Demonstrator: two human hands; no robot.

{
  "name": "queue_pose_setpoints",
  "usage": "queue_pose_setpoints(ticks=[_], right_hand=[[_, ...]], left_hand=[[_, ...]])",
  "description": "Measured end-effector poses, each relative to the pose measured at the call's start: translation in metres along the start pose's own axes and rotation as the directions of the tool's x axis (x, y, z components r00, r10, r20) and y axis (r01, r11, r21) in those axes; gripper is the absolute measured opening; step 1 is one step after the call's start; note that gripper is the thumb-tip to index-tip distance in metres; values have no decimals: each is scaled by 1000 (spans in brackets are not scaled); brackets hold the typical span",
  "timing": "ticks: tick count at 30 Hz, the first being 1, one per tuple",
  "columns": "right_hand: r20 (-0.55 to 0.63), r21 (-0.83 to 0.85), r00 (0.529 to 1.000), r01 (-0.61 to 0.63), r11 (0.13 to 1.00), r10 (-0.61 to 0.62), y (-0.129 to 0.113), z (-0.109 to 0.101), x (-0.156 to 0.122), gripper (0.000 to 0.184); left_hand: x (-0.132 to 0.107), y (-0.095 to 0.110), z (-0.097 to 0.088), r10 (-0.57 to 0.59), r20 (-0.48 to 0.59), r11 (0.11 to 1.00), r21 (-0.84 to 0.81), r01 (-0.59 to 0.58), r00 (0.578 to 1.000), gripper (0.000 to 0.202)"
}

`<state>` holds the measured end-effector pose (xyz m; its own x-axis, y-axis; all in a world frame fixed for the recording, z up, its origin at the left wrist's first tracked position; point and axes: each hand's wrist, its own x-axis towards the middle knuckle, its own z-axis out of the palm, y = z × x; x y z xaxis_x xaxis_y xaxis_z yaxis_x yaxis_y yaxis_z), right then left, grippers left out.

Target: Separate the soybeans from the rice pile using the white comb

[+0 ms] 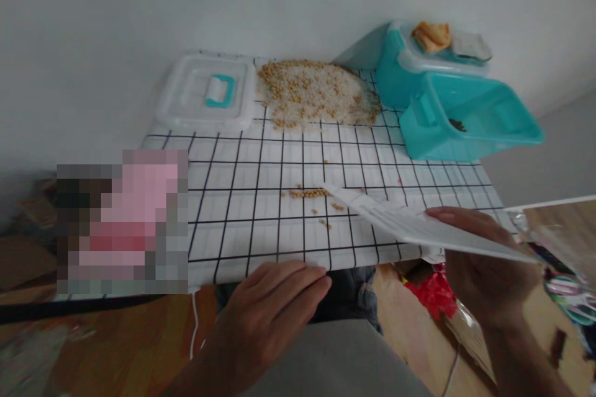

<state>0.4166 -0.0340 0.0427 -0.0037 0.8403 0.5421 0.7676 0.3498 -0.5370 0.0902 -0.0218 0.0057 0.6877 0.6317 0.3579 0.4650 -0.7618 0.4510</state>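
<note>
My right hand (479, 260) grips a flat white card (419, 223) at the table's near right edge, thumb on top. The card slants down to the tabletop, its far tip beside a small cluster of yellow beans (310, 193). My left hand (270, 304) rests at the near edge of the grid-patterned tablecloth (261, 198), fingers together and flat, holding nothing. A large heap of mixed rice and beans (314, 93) lies at the back of the table.
A clear lid with a teal handle (209, 92) lies at the back left. Two teal bins (460, 115) stand at the back right, one with a lid carrying an orange cloth (433, 35). A pixelated patch covers the left. Clutter lies on the floor at right.
</note>
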Motion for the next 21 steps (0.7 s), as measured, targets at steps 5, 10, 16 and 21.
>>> queue_pose_setpoints(ticks=[5, 10, 16, 21], right_hand=[[105, 80, 990, 89, 993, -97, 6, -9, -8, 42], [129, 36, 989, 69, 997, -73, 11, -18, -19, 43], [46, -25, 998, 32, 999, -31, 19, -26, -26, 36], [-21, -56, 1000, -5, 998, 4, 12, -26, -29, 33]], left_hand=[[12, 0, 2, -19, -31, 996, 84, 21, 999, 30], [15, -1, 4, -40, -11, 995, 87, 41, 999, 33], [15, -1, 4, -49, 26, 995, 89, 46, 998, 36], [19, 0, 2, -47, 36, 994, 105, 43, 998, 32]])
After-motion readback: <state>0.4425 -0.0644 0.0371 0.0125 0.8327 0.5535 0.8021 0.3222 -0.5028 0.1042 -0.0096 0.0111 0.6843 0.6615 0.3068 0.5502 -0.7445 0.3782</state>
